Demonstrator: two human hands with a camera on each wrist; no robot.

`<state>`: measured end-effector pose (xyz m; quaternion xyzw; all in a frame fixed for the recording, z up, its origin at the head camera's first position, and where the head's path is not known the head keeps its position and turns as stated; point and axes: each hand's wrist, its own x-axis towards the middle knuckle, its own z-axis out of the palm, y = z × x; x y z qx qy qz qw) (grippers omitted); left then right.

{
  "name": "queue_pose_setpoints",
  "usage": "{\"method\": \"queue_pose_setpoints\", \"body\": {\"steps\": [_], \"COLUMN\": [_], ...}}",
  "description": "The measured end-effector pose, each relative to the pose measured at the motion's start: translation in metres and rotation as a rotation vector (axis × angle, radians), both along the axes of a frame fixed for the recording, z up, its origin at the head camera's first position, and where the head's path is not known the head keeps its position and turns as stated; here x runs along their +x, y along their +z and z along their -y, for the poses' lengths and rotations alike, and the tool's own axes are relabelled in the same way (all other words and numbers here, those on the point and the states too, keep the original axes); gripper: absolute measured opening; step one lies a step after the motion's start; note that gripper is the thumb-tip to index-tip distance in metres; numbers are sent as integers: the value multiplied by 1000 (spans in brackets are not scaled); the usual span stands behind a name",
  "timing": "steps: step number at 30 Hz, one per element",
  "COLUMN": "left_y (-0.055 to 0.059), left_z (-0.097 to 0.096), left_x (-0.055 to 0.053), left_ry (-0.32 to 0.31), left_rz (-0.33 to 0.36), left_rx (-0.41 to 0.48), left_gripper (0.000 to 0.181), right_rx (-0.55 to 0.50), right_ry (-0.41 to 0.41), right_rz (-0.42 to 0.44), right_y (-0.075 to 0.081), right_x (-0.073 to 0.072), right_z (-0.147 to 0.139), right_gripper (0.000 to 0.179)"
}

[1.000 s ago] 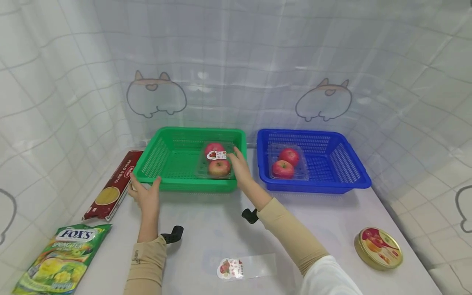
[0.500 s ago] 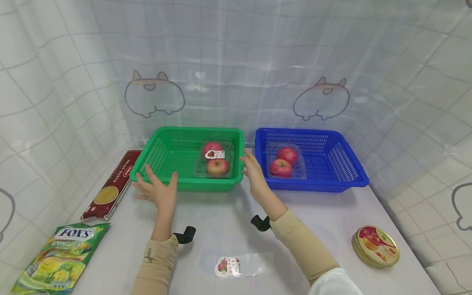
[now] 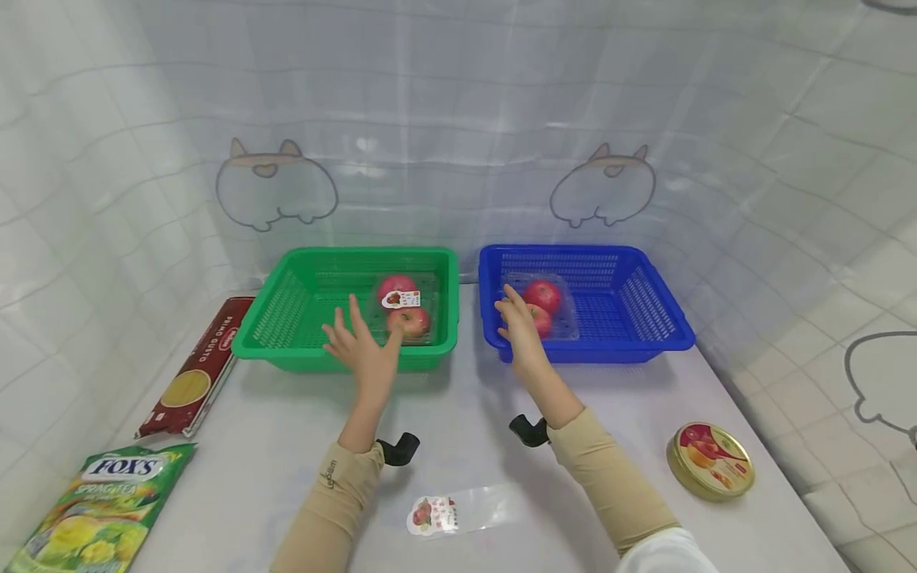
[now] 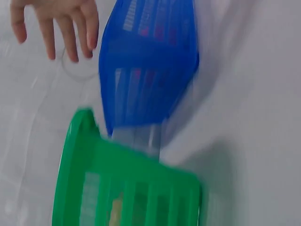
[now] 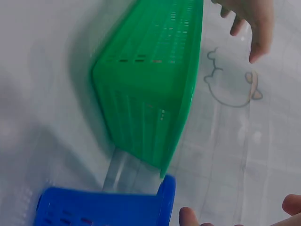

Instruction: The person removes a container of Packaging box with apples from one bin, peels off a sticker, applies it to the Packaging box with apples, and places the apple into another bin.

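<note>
My left hand (image 3: 364, 360) has its fingers spread and hovers over the front rim of the green basket (image 3: 282, 352), holding nothing. In that basket a clear plastic box of apples (image 3: 396, 285) carries a white label band (image 3: 401, 299). Over the left front corner of the blue basket (image 3: 609, 347) is my right hand (image 3: 523, 330), its fingers extended and grasping nothing. It partly covers a second box of apples (image 3: 542, 295), on which no band shows. Seen from the left wrist, the right hand (image 4: 61, 23) is above the blue basket; the right wrist view shows the left hand (image 5: 254, 23) high beside the green one.
A clear band with an apple label (image 3: 458, 512) lies on the white table near the front. To the left are a red pasta pack (image 3: 197, 366) and a green candy bag (image 3: 100, 505). A round gold tin (image 3: 711, 461) sits at the right. Curtains surround the table.
Both hands have left the green basket's rim and moved right, the left toward the basket's middle front, the right over to the blue basket. The head view has shifted slightly.
</note>
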<state>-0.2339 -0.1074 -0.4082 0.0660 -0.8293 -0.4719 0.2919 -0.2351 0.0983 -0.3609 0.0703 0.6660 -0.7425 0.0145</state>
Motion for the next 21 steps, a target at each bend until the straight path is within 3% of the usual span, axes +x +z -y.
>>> {"method": "queue_pose_setpoints", "body": {"steps": [12, 21], "left_y": [1, 2], "left_z": [-75, -114], "left_x": [-9, -9], "left_ry": [-204, -323], "left_rz": [2, 56], "left_rx": [-20, -39], "left_gripper": [81, 79], "right_rx": [7, 135], "right_ry": [-89, -138], "right_rz": [-6, -26], "right_y": [-1, -3], "right_x": [-1, -3], "right_z": [-31, -60], "right_gripper": [59, 58]}}
